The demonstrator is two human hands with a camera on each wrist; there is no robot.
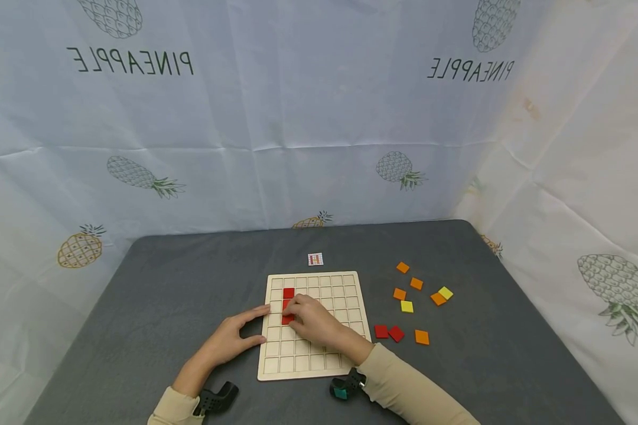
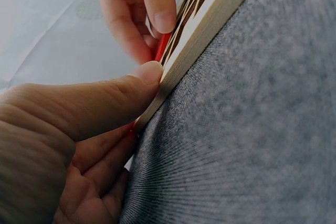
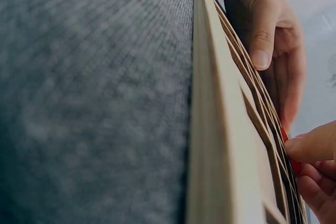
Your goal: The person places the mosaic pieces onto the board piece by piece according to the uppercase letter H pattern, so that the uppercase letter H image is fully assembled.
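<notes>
A square wooden grid board [image 1: 313, 366] lies on the table. Red square tiles [image 1: 289, 293] sit in a column in its upper left part. My right hand [image 1: 313, 320] reaches over the board, its thumb and fingertips at a red tile [image 1: 287, 320] in that column, partly covering it. In the right wrist view, that thumb and curled fingers meet at the tile's red edge [image 3: 285, 136]. Against the board's left edge rests my left hand [image 1: 228, 339], thumb and fingers spread apart; in the left wrist view its thumb [image 2: 123, 95] touches the board's side.
Right of the board lie two loose red tiles [image 1: 381, 332], several orange tiles [image 1: 422, 337] and two yellow tiles [image 1: 406, 307]. A small card with a coloured grid pattern [image 1: 315, 259] lies behind the board. Pineapple-print cloth [image 1: 298, 118] hangs around the grey table [image 1: 191, 277].
</notes>
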